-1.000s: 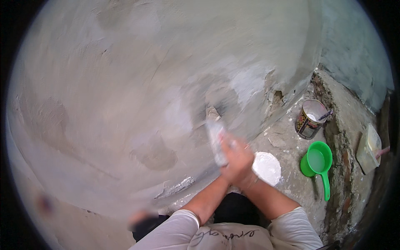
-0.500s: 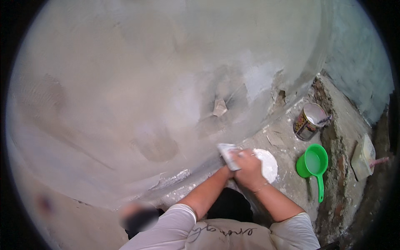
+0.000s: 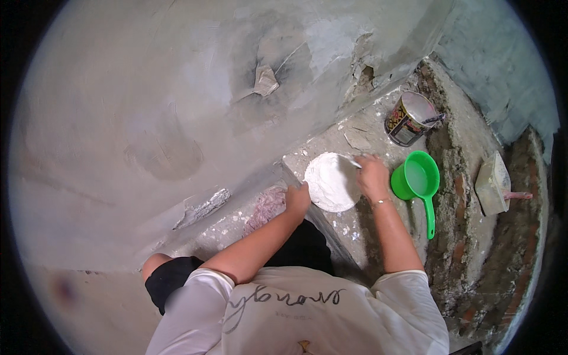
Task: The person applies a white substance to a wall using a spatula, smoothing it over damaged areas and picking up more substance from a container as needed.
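Observation:
My left hand (image 3: 297, 198) is closed at the left side of a round body of white paste or powder (image 3: 332, 182). A flat grey blade-like piece (image 3: 288, 174) sticks out by its fingers, mostly hidden. Beside that hand lies a crumpled pinkish bag or cloth (image 3: 265, 208). My right hand (image 3: 374, 177) grips a small pale tool (image 3: 355, 164) at the right edge of the white material; the tool's kind is too small to tell. Just right of this hand stands a green dipper (image 3: 416, 177) with cloudy liquid, its handle pointing toward me.
A patterned tin (image 3: 404, 121) with pale contents and a dark tool stands farther back. On the right, a pale scoop-like container (image 3: 493, 183) with a pink handle rests on rough ground. The plastered grey wall (image 3: 148, 89) has a protruding lump (image 3: 266, 80). Broken masonry (image 3: 455, 207) forms uneven steps.
My hands have moved apart: the left beside the white material, the right to its far right edge. The view has shifted, and the pinkish bag or cloth now shows.

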Demonstrator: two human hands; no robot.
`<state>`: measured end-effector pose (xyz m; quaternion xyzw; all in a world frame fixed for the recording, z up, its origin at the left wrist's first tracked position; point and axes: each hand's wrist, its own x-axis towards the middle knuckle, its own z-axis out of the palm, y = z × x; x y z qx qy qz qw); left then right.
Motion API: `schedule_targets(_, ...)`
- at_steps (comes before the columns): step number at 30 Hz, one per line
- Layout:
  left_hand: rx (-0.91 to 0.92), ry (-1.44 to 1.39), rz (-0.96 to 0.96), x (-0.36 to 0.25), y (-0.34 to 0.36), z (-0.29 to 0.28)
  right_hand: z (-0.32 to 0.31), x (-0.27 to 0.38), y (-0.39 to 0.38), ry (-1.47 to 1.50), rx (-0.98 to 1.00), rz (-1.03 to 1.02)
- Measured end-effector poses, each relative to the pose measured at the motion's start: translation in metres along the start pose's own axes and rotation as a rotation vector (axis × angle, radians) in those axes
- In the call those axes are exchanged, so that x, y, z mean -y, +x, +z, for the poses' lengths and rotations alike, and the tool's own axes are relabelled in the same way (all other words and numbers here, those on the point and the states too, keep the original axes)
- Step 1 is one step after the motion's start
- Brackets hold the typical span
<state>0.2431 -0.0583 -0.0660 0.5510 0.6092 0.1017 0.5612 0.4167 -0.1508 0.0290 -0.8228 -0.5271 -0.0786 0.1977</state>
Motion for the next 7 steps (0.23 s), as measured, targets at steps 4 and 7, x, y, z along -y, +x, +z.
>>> schedule_targets(4, 0.092, 0.035, 0.242, 0.024, -0.018, 0.01, 0.026, 0.018, 0.007, -0.095, 0.107, 0.001)
schedule_targets(7, 0.069, 0.233, 0.359, 0.033, -0.006, 0.016, 0.033, 0.037, 0.002, -0.117, 0.24, 0.073)
